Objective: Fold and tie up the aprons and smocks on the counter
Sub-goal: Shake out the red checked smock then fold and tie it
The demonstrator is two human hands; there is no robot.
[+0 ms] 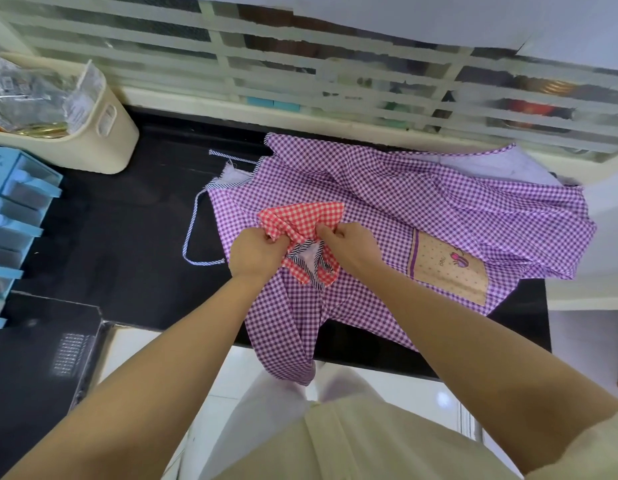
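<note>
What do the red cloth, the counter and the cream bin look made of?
Red cloth: thin woven fabric, likely cotton, matte; it folds in crisp creases. Counter: glossy black stone or laminate, faintly reflective. Cream bin: smooth moulded plastic, with a cut-out handle.

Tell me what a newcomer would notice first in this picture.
First, the folded red gingham apron at centre, gripped by the left hand and right hand. Beneath it a purple gingham apron sprawls over the black counter, its tan bee pocket at right. A cream basket sits at far left.
</note>
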